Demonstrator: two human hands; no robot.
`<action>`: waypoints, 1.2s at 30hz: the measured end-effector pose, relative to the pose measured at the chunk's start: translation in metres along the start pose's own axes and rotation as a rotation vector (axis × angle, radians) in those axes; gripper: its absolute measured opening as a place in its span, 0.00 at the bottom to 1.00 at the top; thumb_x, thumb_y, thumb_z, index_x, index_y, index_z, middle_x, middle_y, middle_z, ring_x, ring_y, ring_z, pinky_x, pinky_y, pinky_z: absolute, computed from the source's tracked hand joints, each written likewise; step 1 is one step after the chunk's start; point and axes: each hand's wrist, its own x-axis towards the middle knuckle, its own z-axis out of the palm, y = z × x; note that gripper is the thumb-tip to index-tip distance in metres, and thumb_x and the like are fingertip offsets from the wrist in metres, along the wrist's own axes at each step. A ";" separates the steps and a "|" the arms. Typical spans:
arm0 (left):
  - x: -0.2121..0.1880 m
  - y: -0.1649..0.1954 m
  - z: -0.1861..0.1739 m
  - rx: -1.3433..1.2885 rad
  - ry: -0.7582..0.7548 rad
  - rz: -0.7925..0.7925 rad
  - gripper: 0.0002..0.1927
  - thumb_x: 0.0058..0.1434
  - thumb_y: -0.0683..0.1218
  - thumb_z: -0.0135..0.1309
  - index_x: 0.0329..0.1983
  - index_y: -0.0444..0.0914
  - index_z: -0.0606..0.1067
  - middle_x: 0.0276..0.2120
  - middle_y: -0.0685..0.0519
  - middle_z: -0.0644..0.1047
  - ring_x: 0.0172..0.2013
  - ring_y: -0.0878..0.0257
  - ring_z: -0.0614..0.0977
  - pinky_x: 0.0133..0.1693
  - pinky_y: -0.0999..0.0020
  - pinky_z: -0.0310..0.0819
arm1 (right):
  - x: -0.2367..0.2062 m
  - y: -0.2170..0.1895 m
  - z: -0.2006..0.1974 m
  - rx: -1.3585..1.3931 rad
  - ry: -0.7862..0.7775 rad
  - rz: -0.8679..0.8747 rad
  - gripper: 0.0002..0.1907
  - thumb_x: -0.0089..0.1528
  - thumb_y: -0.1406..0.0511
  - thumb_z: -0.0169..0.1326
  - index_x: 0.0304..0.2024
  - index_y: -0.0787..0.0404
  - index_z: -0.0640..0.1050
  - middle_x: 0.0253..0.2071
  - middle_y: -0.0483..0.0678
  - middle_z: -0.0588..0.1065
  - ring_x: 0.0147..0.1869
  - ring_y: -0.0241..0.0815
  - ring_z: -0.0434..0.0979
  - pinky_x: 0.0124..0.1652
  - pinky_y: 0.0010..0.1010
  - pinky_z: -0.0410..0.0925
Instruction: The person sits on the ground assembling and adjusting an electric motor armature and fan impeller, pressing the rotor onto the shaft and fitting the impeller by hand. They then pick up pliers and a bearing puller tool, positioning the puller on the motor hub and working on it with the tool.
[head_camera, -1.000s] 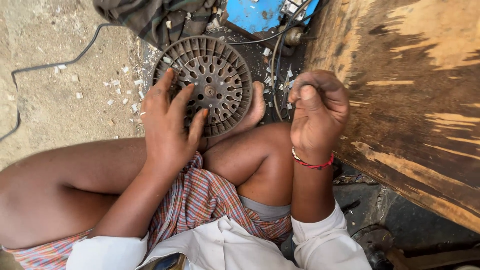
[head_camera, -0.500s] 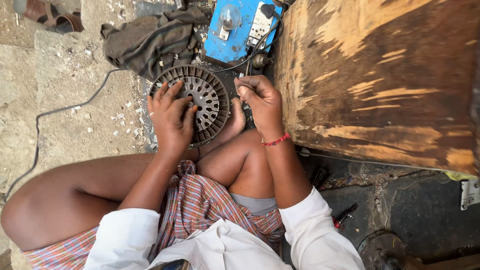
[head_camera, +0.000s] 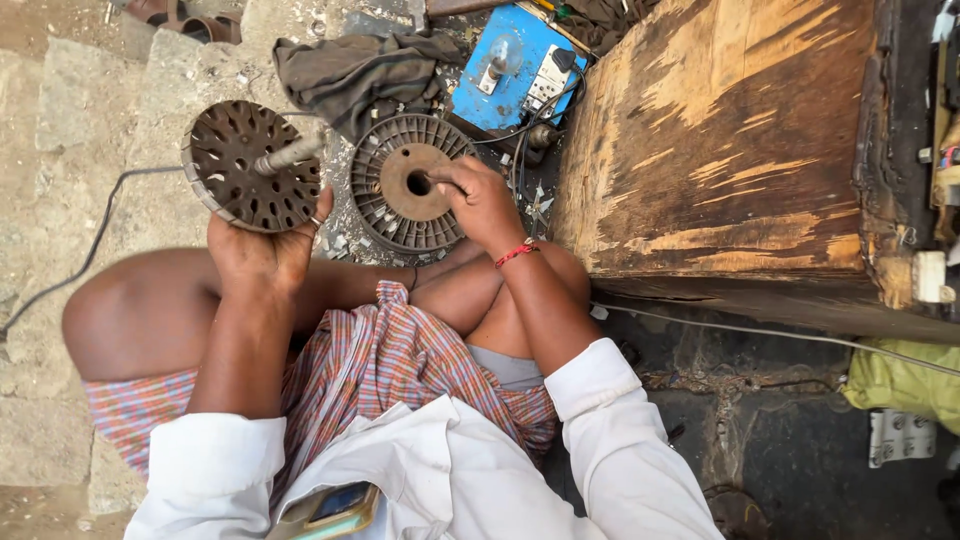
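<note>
Rotor disc (head_camera: 248, 165) with its shaft looks heavy, rigid metal; left hand (head_camera: 262, 255) clasps its near rim, lifted at left; right hand (head_camera: 482, 200) pinches the ribbed housing's (head_camera: 392, 215) rusty centre on the ground.

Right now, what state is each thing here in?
Left hand: holds the perforated cover disc with its shaft, lifted clear.
Right hand: fingers on the slotted round core, which lies flat on the ground.
Grey cloth: crumpled.
Blue box: wires attached.
</note>
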 end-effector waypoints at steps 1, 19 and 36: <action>-0.001 0.001 -0.004 -0.017 0.026 -0.013 0.27 0.73 0.58 0.35 0.67 0.41 0.70 0.61 0.46 0.75 0.58 0.47 0.80 0.55 0.40 0.79 | -0.001 -0.001 -0.001 -0.027 0.001 0.006 0.09 0.63 0.72 0.57 0.46 0.63 0.82 0.43 0.50 0.79 0.47 0.46 0.83 0.46 0.32 0.74; -0.007 -0.002 -0.011 0.008 -0.179 -0.034 0.49 0.59 0.79 0.33 0.77 0.49 0.59 0.74 0.48 0.65 0.74 0.43 0.67 0.66 0.23 0.63 | 0.000 0.024 -0.010 -0.472 0.182 0.032 0.10 0.61 0.68 0.62 0.45 0.61 0.82 0.43 0.52 0.79 0.46 0.54 0.81 0.46 0.38 0.73; -0.014 -0.006 0.010 -0.049 -0.114 0.122 0.43 0.63 0.73 0.49 0.73 0.44 0.63 0.68 0.49 0.69 0.67 0.49 0.73 0.64 0.35 0.70 | 0.113 -0.005 -0.011 -0.566 -0.013 -0.050 0.13 0.62 0.60 0.61 0.45 0.60 0.83 0.46 0.52 0.80 0.50 0.55 0.80 0.49 0.43 0.72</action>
